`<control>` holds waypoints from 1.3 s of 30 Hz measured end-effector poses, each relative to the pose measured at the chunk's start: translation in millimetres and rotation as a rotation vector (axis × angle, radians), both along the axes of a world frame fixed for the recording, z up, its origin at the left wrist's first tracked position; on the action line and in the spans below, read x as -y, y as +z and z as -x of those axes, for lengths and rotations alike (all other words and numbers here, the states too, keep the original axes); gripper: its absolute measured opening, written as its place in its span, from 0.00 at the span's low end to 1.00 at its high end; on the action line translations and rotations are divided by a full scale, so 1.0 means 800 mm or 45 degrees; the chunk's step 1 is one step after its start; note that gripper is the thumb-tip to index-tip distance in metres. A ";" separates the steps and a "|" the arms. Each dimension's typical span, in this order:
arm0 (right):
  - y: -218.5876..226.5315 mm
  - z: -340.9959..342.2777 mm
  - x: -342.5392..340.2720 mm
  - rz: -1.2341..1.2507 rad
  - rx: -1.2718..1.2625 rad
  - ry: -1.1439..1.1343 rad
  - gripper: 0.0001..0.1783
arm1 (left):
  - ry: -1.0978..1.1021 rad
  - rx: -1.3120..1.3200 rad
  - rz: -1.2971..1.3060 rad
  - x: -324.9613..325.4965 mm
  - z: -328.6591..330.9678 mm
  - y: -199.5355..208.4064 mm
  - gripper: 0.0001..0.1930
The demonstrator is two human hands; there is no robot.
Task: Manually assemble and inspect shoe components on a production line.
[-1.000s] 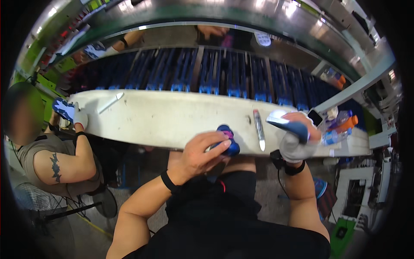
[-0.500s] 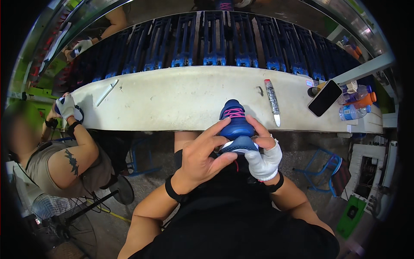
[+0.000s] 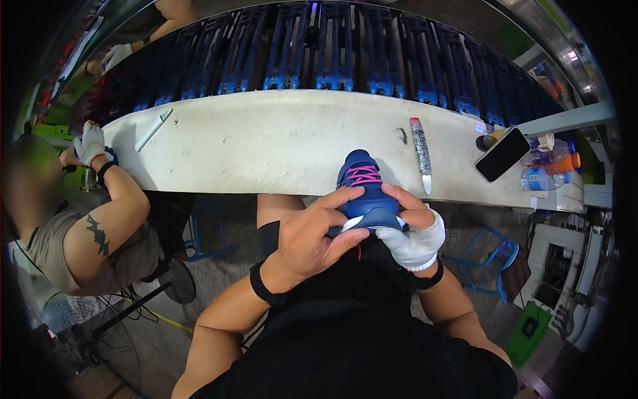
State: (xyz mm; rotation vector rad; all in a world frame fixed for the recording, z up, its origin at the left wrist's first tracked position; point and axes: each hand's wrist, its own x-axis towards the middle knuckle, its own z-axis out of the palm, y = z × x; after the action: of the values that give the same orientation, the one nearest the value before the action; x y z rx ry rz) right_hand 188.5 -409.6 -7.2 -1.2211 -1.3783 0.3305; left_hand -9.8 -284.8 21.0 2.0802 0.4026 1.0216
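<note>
A navy blue shoe [image 3: 361, 166] with pink laces is held between my two hands at the near edge of the bench. At its near end is a curved blue and white sole piece [image 3: 377, 218]. My left hand [image 3: 299, 239], bare, grips the shoe's left side, its thumb pressing on the sole piece. On the opposite side, my right hand [image 3: 417, 243] closes round the same end; it wears a white glove that leaves some fingers bare. Whether the sole piece is fixed to the shoe cannot be seen.
The white bench [image 3: 266, 146] carries a wrapped-handled tool [image 3: 421, 146] with a pale tip, a white stick [image 3: 154, 130], a phone [image 3: 503, 155] and bottles [image 3: 541, 178]. Behind runs a blue slatted conveyor [image 3: 286, 53]. A co-worker's gloved hand [image 3: 90, 143] is at far left.
My hands hold the same grip; the sole piece's near end shows more tilted and less of its underside. The view has shifted slightly. The co-worker's hands have moved.
</note>
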 end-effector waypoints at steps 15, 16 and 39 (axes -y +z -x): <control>0.008 0.030 -0.041 0.004 0.010 -0.015 0.26 | -0.039 -0.607 -0.313 -0.049 0.017 0.111 0.36; 0.008 0.038 -0.043 0.040 0.044 -0.019 0.24 | -0.038 -0.662 -0.413 -0.050 0.003 0.125 0.42; -0.042 0.017 -0.014 0.695 0.452 -0.220 0.27 | 0.062 -0.764 -0.320 -0.048 0.048 0.059 0.39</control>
State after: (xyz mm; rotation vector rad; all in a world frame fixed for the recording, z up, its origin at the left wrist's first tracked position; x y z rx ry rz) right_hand 174.7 -398.1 -41.0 -1.9104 -1.5195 0.3958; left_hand -47.9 -246.5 67.9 2.6038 0.6490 0.4679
